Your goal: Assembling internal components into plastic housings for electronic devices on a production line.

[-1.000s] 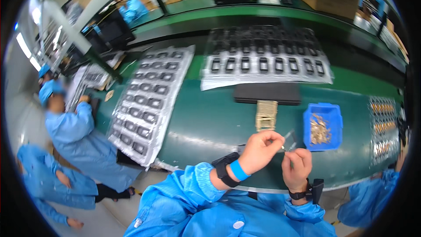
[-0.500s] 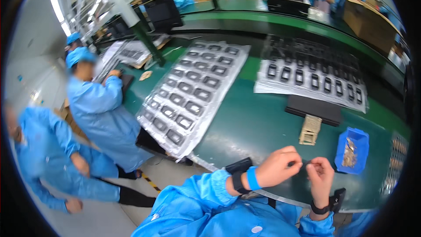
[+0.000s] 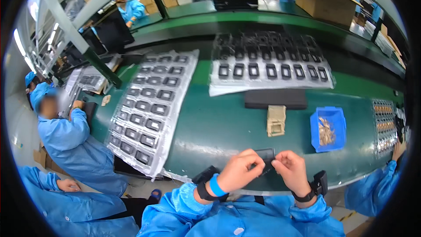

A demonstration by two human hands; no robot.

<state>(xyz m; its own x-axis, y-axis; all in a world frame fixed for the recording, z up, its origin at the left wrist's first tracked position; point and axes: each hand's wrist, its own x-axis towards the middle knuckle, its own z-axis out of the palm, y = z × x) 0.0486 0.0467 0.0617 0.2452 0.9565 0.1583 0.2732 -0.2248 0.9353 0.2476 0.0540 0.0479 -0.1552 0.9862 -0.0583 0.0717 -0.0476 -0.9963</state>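
Close to the table's front edge, my left hand (image 3: 243, 169) and my right hand (image 3: 289, 169) are nearly together, fingers bent in. Between their fingertips is a small black rectangular piece (image 3: 265, 154), partly hidden by the fingers; its exact kind is not clear. Both hands appear to pinch it, one from each side. Beyond them stands a tan block-like fixture (image 3: 276, 121) with a rectangular opening, just in front of a flat black block (image 3: 275, 99). To its right is a blue bin (image 3: 315, 128) holding small tan-and-metal pieces (image 3: 326, 131).
White trays of black frame-like housings lie on the green table (image 3: 199, 136): a long left tray (image 3: 169, 147) and a back tray (image 3: 226, 88). A sheet of small parts (image 3: 383, 120) is at far right. Co-workers in blue stand left and right. A post (image 3: 98, 66) rises at left.
The view has swung rightward, so the table things sit further left. The black piece between my hands now shows more plainly. A co-worker's arm has come into view at right.
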